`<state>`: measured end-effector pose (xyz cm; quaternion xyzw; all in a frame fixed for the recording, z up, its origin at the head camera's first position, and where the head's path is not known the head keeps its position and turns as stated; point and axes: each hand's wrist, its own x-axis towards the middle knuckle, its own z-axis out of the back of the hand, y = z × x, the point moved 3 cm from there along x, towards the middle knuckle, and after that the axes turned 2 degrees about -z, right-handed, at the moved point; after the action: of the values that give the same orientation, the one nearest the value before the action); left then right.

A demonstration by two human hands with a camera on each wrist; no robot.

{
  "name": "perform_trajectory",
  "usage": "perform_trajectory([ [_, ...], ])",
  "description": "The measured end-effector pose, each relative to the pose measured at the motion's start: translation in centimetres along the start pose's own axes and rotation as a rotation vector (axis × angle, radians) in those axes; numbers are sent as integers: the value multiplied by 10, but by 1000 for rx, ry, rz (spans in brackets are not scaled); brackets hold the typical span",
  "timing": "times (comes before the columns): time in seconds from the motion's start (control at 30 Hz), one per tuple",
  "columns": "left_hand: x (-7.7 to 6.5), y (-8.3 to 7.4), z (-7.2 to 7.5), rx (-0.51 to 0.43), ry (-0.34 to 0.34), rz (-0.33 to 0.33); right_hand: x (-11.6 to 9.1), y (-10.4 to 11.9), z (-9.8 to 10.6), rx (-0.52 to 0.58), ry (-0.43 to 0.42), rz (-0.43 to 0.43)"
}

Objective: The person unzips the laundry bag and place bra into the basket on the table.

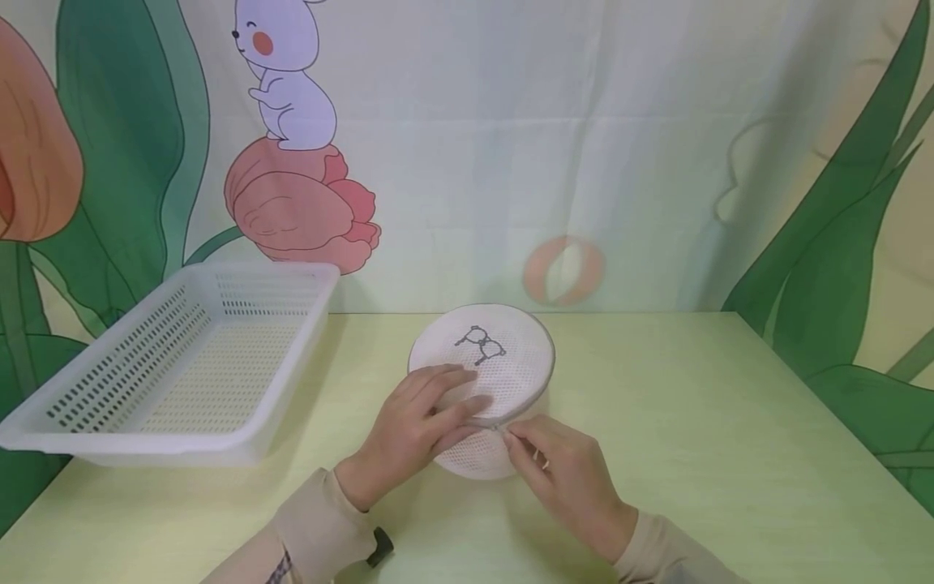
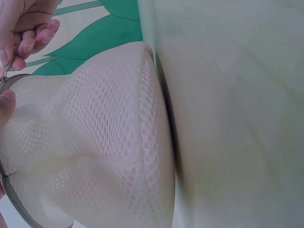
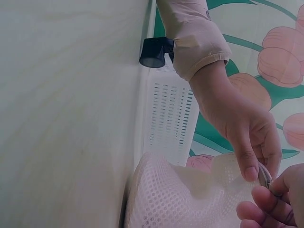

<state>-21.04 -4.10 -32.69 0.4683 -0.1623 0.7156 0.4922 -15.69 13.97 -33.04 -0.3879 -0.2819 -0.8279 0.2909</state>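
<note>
A round white mesh laundry bag (image 1: 514, 381) with a glasses-like dark print on its top stands on the table in the head view. Along its top edge runs a grey zipper (image 2: 19, 206), seen in the left wrist view. My left hand (image 1: 409, 418) grips the near left part of that edge, thumb on one side and fingers on the other in the right wrist view. With thumb and forefinger, my right hand (image 1: 572, 470) pinches the small zipper pull (image 2: 5, 74) at the near edge. The mesh side (image 3: 159, 199) bulges and creases below. The bag's inside is hidden.
A white perforated plastic basket (image 1: 255, 442) stands on the left of the pale table (image 1: 700, 422). Behind the table hangs a printed cloth (image 1: 467, 162) with a rabbit, flowers and leaves. A black wrist-worn device (image 3: 154, 52) sits at the left sleeve.
</note>
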Motion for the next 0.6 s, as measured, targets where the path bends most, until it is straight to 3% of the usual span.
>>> perform_trajectory([
  [0.6, -3, 7, 0, -85, -32, 38, 3, -2, 3, -6, 3, -26],
])
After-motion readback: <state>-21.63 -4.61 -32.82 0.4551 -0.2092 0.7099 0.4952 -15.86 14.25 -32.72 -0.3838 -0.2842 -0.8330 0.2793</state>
